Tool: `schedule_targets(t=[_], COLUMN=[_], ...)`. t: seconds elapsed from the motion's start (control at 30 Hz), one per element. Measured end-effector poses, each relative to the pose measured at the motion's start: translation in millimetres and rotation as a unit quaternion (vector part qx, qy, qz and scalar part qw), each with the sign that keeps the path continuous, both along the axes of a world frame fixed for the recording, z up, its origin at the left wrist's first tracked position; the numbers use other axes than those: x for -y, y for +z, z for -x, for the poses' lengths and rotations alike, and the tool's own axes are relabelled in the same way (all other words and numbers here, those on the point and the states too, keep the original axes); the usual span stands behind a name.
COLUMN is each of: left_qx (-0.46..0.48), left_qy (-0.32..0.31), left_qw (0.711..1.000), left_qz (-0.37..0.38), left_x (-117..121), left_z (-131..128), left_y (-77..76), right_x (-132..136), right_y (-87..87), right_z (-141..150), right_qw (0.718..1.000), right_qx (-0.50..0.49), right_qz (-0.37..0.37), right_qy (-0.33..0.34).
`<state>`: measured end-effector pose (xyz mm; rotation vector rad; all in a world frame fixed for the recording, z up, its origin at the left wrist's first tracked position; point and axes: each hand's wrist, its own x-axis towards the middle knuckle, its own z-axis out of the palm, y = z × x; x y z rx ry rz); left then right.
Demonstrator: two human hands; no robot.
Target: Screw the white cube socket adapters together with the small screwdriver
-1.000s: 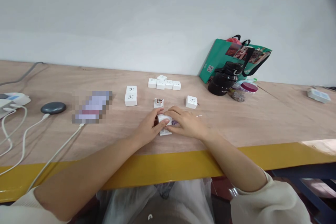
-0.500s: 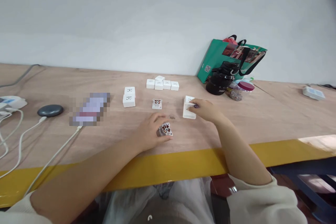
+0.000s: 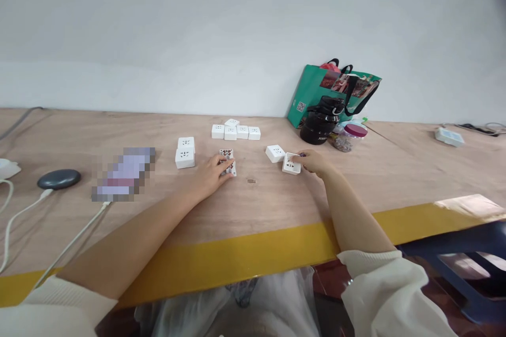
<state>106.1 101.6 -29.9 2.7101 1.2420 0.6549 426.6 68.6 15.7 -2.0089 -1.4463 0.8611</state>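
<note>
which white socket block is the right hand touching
The right hand has its fingertips on the socket block nearest it, the front one of the two on the right. The other block, behind and left of it, is untouched.

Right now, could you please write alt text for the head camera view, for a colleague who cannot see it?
A person's left hand rests on an opened socket, and their right hand touches a white socket on a wooden table. More white sockets sit clustered beyond, near a black flask and a green bag.
</note>
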Motion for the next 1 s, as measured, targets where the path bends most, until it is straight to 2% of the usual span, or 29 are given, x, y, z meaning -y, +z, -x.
schedule_targets(t=[0.17, 0.37, 0.5, 0.57, 0.7, 0.77, 0.83, 1.0], left_qx=[0.005, -0.018, -0.055, -0.071, -0.09, -0.1, -0.116, -0.168], left_qy=[0.023, 0.07, 0.156, 0.209, 0.291, 0.311, 0.31, 0.283], left_qw=[0.999, 0.995, 0.982, 0.971, 0.951, 0.945, 0.943, 0.943], left_qz=[-0.032, -0.065, -0.091, -0.091, -0.047, 0.001, 0.036, 0.053], left_x=[-9.0, 6.2, 5.3, 2.6, 1.5, 3.9, 7.4, 16.6], left_z=[-4.2, 5.4, 27.0, 40.8, 63.6, 69.3, 71.4, 70.9], left_y=[0.3, 19.1, 31.2, 34.3, 38.7, 41.4, 44.7, 57.2], right_x=[-0.5, 3.0, 4.0, 7.4, 20.4, 27.5, 34.4, 50.0], right_y=[-1.0, 3.4, 4.0, 3.8, 3.5, 5.3, 9.1, 18.4], right_z=[-4.9, -2.1, 4.5, 13.8, 42.4, 55.1, 64.2, 79.0], right_qw=[0.999, 0.998, 0.992, 0.984, 0.946, 0.926, 0.909, 0.864], right_qx=[-0.029, -0.032, -0.006, 0.03, 0.189, 0.261, 0.307, 0.37], right_qz=[-0.023, -0.047, -0.13, -0.175, -0.215, -0.205, -0.197, -0.196], right_qy=[-0.013, 0.014, -0.004, 0.02, 0.153, 0.182, 0.199, 0.279])
